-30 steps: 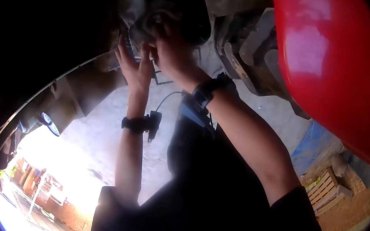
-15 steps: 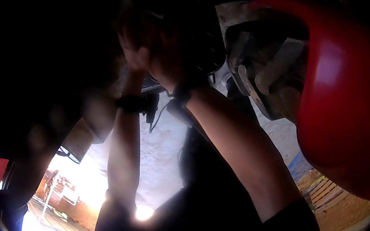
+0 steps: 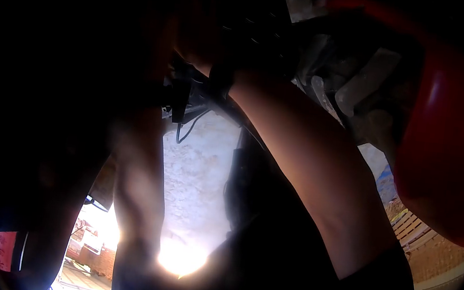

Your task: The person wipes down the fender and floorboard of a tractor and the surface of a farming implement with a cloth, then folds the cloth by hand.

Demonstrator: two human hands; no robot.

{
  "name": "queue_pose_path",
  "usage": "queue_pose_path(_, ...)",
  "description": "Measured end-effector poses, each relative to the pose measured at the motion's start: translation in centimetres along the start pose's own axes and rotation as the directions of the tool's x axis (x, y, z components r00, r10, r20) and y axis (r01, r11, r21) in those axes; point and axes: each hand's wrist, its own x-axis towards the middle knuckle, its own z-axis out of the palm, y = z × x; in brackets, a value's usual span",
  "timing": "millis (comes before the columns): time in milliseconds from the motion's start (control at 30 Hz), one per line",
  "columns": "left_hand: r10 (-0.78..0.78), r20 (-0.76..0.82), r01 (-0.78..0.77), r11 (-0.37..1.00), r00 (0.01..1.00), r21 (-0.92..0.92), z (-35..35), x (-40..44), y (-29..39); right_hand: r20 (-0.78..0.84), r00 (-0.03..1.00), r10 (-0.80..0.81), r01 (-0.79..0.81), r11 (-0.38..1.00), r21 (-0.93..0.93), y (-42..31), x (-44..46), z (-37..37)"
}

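Both of my forearms reach up into deep shadow at the top of the head view. My right hand [image 3: 197, 41] is a dim shape beside dark machine parts, its fingers lost in the dark. My left hand [image 3: 161, 37] is barely visible to its left. Whether either hand holds anything is hidden. A black strap and a small box-like device [image 3: 178, 101] with a thin cable [image 3: 184, 134] sit at my left wrist. Close to my right wrist is a dark perforated panel [image 3: 256, 30].
A glossy red curved panel [image 3: 444, 140] fills the right side. Beside it are grey metal lever-like parts [image 3: 368, 83]. Pale rough ground [image 3: 199, 181] shows between my arms, with bright glare below it. A slatted wooden piece [image 3: 411, 228] lies at the lower right.
Both hands have gone deeper into shadow, and my left forearm has shifted left in view. The red panel appears farther right and darker.
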Motion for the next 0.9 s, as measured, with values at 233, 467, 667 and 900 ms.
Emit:
queue_pose_path(233, -0.029, 0.015, 0.028, 0.999, 0.999, 0.025, 0.5, 0.8, 0.1, 0.013, 0.970, 0.242, -0.236, 0.929, 0.287, -0.6, 0.5, 0.4)
queue_pose_path(467, -0.087, 0.005, 0.087, 0.995, 0.996, 0.039, 1.2, 0.5, 1.8, -0.017, 0.975, 0.221, -0.209, 0.943, 0.261, -0.6, 0.7, 0.6)
queue_pose_path(667, -0.167, 0.010, 0.166, 0.984, 0.986, 0.061, 0.8, -1.0, 5.3, -0.051, 0.987, 0.153, -0.142, 0.974, 0.176, -1.1, 0.1, -0.3)
queue_pose_path(900, -0.245, 0.044, 0.241, 0.968, 0.969, 0.070, 1.2, -4.0, 10.5, -0.094, 0.995, 0.020, -0.028, 0.996, -0.081, 0.2, -3.2, -2.9)
